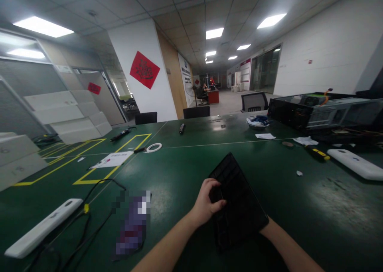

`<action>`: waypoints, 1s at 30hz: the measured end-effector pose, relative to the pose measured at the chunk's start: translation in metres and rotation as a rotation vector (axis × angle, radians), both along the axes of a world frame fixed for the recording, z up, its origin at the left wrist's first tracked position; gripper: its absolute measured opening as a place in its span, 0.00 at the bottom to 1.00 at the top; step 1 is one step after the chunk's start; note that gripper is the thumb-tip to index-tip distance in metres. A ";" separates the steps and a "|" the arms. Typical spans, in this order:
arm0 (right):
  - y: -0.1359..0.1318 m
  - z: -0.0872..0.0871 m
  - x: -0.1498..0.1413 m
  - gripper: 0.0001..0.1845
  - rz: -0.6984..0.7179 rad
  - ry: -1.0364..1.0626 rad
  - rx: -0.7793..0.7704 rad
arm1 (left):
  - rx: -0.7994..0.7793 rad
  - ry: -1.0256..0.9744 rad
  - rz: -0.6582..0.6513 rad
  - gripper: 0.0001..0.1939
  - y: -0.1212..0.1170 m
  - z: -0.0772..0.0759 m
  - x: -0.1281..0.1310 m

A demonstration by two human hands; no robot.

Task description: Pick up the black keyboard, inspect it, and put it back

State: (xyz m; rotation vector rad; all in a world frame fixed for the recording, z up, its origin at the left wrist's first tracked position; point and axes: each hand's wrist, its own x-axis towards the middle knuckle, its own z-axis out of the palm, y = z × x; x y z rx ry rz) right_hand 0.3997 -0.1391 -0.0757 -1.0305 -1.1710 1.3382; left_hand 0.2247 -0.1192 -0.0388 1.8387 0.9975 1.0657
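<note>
A black rectangular tray, its dark face divided by a faint grid, is tilted above the green table in front of me. My left hand is at its left edge, thumb and curled fingers lying over the face with a gap between the tips. Whether a small item sits in those fingers is too dark to tell. From the lower right, my right hand goes behind the tray and supports it; just the wrist shows and its fingers are hidden.
Left on the green table are a blurred-out purple item, a white bar-shaped case, black cables, a tape roll and white boxes. Rightward are a yellow-black screwdriver, another white case and an opened computer case.
</note>
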 end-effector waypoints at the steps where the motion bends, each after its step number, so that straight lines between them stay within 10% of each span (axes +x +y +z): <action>1: -0.001 0.002 0.000 0.23 0.024 0.022 -0.020 | -0.115 -0.054 0.086 0.17 0.001 0.002 0.000; 6: -0.004 0.005 -0.001 0.23 -0.020 0.080 -0.077 | -0.719 -0.526 0.387 0.10 0.009 0.011 -0.008; 16: 0.004 0.008 -0.008 0.26 0.173 -0.033 -0.105 | -0.767 -0.328 -0.051 0.11 0.003 0.018 -0.014; 22: -0.003 0.011 -0.006 0.21 0.046 0.244 -0.280 | -0.491 0.004 -0.095 0.06 0.000 0.017 -0.011; 30: -0.010 0.016 -0.001 0.17 -0.088 0.276 -0.286 | 0.279 0.740 -0.130 0.09 -0.015 0.036 -0.009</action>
